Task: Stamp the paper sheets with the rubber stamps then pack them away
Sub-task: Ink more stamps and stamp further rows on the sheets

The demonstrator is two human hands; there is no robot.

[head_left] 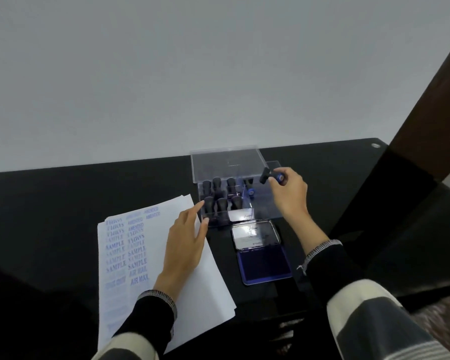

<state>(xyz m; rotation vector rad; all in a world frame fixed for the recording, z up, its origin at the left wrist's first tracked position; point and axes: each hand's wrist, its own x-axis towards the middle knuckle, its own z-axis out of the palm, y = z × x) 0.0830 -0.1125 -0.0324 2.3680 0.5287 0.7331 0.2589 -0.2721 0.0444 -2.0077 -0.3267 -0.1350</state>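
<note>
- right hand (287,189) pinches a rubber stamp (266,175) above the clear case (268,206), beside the stamps (220,197) already slotted there.
- left hand (189,239) lies flat, fingers straight, on the paper sheets (122,245).
- stamping looks largely done; the ink pad (264,263) sits uncovered, not yet packed.

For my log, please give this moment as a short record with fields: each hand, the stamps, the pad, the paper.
left hand: flat on the paper, fingertips at the box
right hand: holds a stamp above the box's right side
box: clear, lid open, several stamps standing inside
pad: open, in front of the box
paper: printed with SAMPLE, AMENDED, AIR MAIL
table: black
</note>
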